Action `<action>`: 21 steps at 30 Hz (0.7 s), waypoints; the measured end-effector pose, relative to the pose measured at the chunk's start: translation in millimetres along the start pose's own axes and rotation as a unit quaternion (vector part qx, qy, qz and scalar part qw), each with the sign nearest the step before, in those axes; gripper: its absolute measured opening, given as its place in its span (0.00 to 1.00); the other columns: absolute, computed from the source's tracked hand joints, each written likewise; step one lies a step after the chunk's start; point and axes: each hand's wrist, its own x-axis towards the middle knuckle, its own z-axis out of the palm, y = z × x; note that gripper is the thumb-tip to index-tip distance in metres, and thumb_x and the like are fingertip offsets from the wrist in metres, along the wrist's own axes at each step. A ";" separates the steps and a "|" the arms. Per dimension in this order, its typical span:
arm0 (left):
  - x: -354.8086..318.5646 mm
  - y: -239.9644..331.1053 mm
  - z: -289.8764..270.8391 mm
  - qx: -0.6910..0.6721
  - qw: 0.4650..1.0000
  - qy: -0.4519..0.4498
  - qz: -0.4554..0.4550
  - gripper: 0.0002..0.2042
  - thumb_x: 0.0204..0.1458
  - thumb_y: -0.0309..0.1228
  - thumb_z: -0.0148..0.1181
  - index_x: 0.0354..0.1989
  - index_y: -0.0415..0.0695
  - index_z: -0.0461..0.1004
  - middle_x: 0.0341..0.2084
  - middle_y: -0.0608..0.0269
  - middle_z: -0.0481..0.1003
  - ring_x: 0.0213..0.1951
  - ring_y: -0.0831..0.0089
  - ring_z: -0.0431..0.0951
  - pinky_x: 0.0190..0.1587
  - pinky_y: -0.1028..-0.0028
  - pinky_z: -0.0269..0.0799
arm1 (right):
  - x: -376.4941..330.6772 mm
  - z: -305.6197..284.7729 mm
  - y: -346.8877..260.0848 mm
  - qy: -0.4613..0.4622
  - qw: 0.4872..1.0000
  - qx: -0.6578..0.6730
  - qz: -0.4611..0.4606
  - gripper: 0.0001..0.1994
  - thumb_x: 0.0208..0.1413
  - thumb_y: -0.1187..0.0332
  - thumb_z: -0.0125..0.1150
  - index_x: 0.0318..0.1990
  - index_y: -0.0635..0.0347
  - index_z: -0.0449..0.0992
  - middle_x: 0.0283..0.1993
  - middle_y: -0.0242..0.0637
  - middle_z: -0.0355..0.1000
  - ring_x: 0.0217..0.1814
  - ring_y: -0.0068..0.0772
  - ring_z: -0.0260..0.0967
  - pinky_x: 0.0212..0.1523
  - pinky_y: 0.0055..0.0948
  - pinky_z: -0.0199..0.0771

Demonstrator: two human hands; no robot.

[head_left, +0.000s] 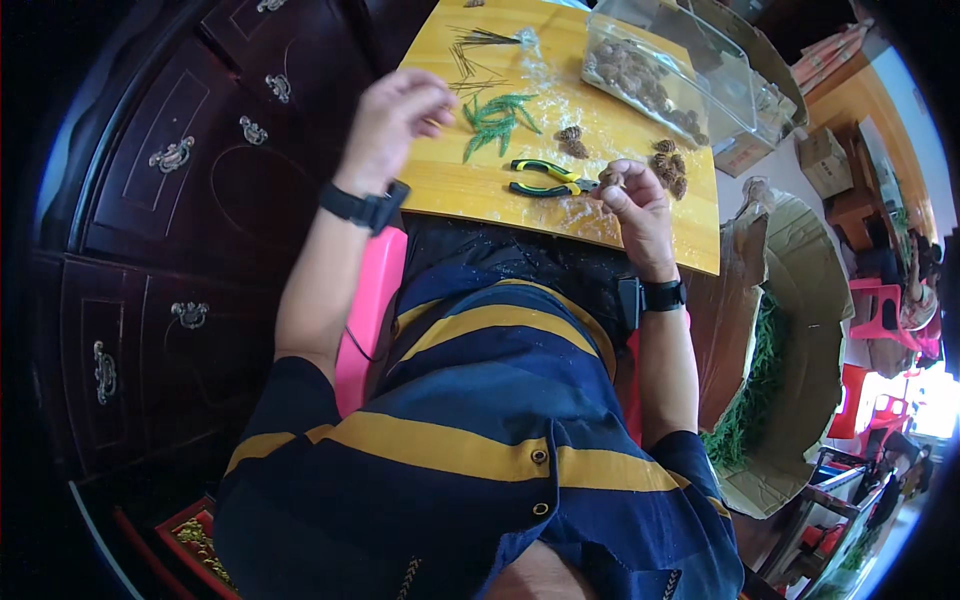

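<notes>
My left hand is raised over the left side of the wooden table, its fingers curled; what they hold, if anything, is too small to make out. Beside it lie green artificial sprigs and thin dark wires. At the table's near right, my right hand pinches a small brown pine cone between thumb and fingers. Just left of that hand rest pliers with yellow and black handles, their jaws close to the fingertips. Two small pine cones lie beyond the pliers.
More pine cones sit near the table's right edge. Behind them stands a clear plastic box with many cones inside. A large cardboard box holding green foliage is on my right. Dark drawers line my left.
</notes>
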 end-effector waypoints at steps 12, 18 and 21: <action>-50.0 -61.5 103.2 -0.060 0.990 -0.129 0.013 0.03 0.58 0.23 0.60 0.38 0.41 0.74 0.32 0.62 0.81 0.31 0.81 0.80 0.34 0.81 0.76 | -4.7 13.6 3.8 -0.014 0.998 -0.036 0.047 0.16 0.54 0.77 0.70 0.49 0.61 0.75 0.40 0.23 0.71 0.43 0.15 0.69 0.47 0.18 0.72; -49.0 -76.8 103.5 0.065 0.991 -0.088 0.081 0.03 0.56 0.20 0.62 0.33 0.40 0.73 0.27 0.68 0.77 0.28 0.85 0.77 0.32 0.83 0.74 | -3.4 16.5 2.7 -0.023 0.998 -0.037 0.040 0.15 0.54 0.77 0.70 0.48 0.60 0.75 0.39 0.23 0.71 0.43 0.14 0.68 0.46 0.17 0.71; -51.5 -83.0 100.5 0.114 0.981 -0.092 0.123 0.03 0.57 0.22 0.62 0.35 0.40 0.73 0.27 0.71 0.76 0.29 0.85 0.77 0.33 0.83 0.74 | -4.0 15.9 6.4 -0.038 0.998 -0.042 0.027 0.14 0.54 0.76 0.70 0.47 0.59 0.75 0.39 0.23 0.71 0.43 0.14 0.68 0.47 0.17 0.71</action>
